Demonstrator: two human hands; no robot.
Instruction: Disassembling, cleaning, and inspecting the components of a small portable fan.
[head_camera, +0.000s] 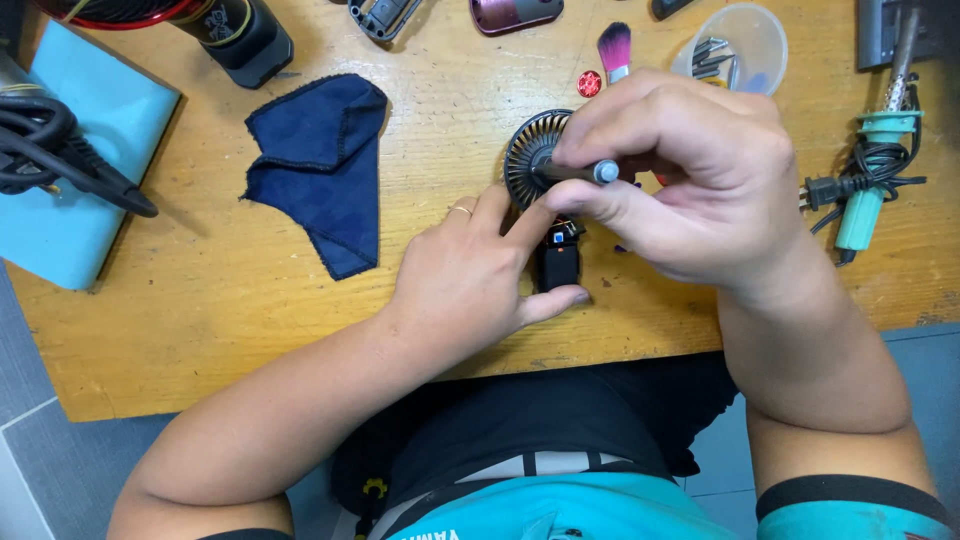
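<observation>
Wooden table (230, 300) carries a small black handheld fan (540, 190), lying near the front edge. Left hand (470, 280) pinches the fan's handle. Right hand (690, 170) is closed around a thin screwdriver (580, 172) whose tip touches the fan hub. Left of the fan lies a dark blue cloth (325, 165); to its right, a green soldering iron (870, 170).

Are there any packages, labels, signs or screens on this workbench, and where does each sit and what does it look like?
No screens or signs show.
Clear plastic cup: top right of the wooden table, round, see-through, holding small metal bits.
Label on the black cylinder: top left, a small pale mark on black, too blurred to make out.
Light blue box: left edge, flat, rectangular, plain, under a black cable.
</observation>
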